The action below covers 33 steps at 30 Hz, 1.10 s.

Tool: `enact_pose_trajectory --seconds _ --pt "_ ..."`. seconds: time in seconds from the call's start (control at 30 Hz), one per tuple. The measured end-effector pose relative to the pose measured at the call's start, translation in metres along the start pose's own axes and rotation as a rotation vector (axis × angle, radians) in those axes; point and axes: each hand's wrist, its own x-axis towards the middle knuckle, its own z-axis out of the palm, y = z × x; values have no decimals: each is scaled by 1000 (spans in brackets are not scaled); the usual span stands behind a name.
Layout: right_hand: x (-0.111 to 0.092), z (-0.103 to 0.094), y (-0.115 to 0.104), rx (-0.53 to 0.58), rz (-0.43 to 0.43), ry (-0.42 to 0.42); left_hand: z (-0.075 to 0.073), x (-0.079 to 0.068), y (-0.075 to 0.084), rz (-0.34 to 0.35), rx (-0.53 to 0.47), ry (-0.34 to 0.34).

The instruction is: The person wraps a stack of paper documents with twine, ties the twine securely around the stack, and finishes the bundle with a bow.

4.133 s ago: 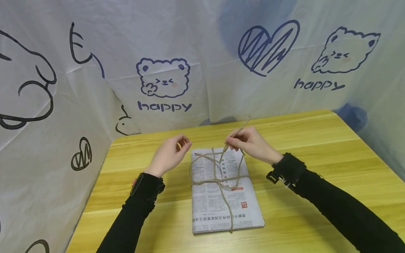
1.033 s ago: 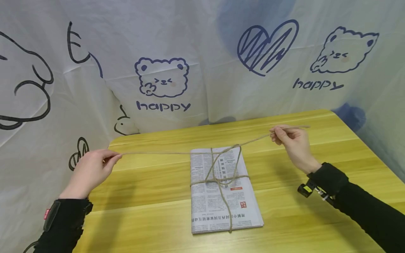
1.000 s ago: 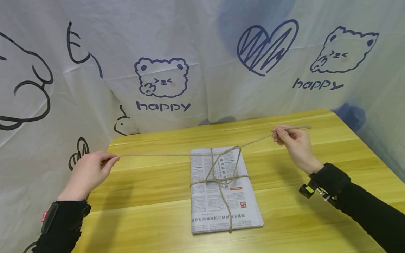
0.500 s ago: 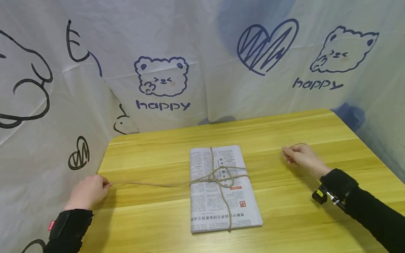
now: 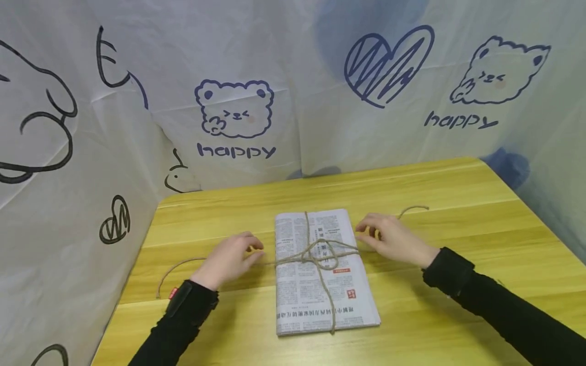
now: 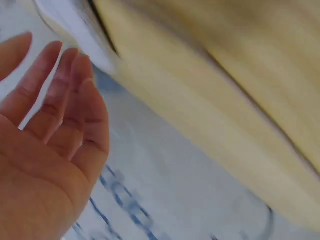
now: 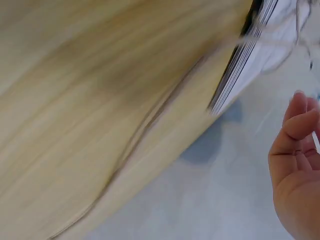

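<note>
A folded stack of newspapers lies flat on the wooden table, bound crosswise with brown twine. Over the crossing the twine makes a loose loop. One loose twine end runs out leftward on the table; the other twine end reaches out to the right. My left hand hovers just left of the stack, fingers relaxed; the left wrist view shows its palm holding nothing. Close by the stack's right edge is my right hand, fingers loosely bent; it holds nothing in the right wrist view.
The yellow wood-grain table ends at a white cloth backdrop printed with bears and hearts. Cloth also hangs along the left and right sides.
Both hands held the twine ends stretched outward; the twine came down over the crossing. The hands have let go of the ends and moved inward to the stack's sides.
</note>
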Motion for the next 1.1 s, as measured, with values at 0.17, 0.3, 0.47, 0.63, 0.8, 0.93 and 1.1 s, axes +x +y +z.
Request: enact_pose_trajectory --seconds 0.17,0.3,0.47,0.63,0.8,0.93,1.1 --pt "15 24 -15 -18 -43 -60 31 21 31 125 20 -27" --pt "18 34 -20 -22 -53 -109 42 28 39 160 78 14" --pt "21 35 -22 58 -41 -127 35 30 40 145 -18 35" --pt "25 33 -23 22 -27 -93 21 31 43 127 -152 67" --pt "27 39 -21 10 -7 -183 18 33 45 134 -183 47" --pt "27 37 -21 57 4 -184 17 33 43 130 -257 68" --pt "30 22 -27 157 -21 -135 8 30 39 125 -330 113"
